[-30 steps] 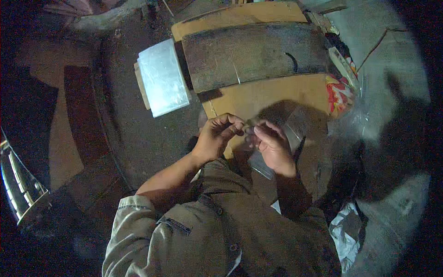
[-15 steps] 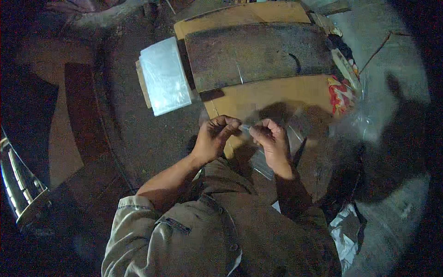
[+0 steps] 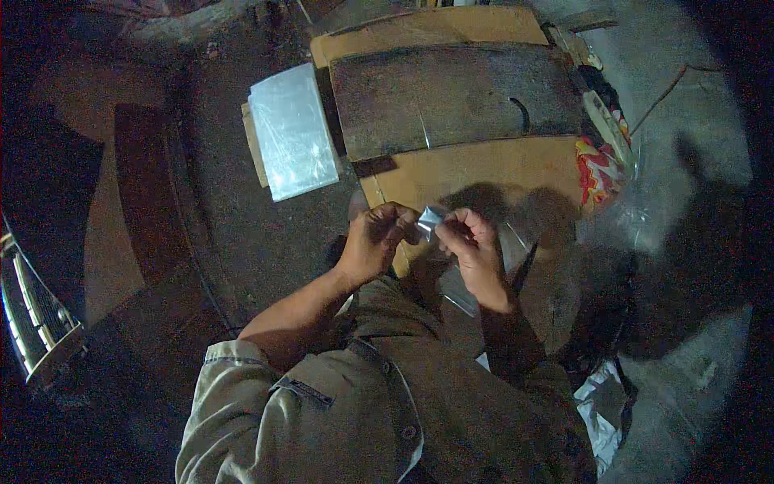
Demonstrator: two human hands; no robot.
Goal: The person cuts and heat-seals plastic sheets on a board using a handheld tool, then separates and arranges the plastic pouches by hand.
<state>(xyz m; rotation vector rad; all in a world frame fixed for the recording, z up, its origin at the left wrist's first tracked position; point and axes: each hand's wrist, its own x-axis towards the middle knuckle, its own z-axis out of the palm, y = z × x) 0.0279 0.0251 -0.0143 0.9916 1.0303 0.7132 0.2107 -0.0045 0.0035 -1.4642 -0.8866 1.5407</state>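
Note:
Between my two hands is a small shiny silvery piece (image 3: 429, 221), like foil or clear plastic film; its exact kind does not show. My left hand (image 3: 379, 234) pinches its left side with thumb and forefinger. On its right side, my right hand (image 3: 474, 244) pinches it with curled fingers. Both hands are held in front of my body, over the near edge of a tan board (image 3: 484, 165). Beneath my right hand lies some clear plastic (image 3: 459, 294), partly hidden in shadow.
A dark worn slab (image 3: 459, 97) lies across the tan board. To its left rests a stack of clear plastic sheets (image 3: 294, 133). A red, white and yellow cloth or wrapper (image 3: 595, 171) sits at the right edge. Crumpled white material (image 3: 603, 411) lies on the floor at lower right.
The silvery piece shows wider and brighter between my fingertips, where before it looked narrow. My hands stay nearly in place. The view has shifted slightly.

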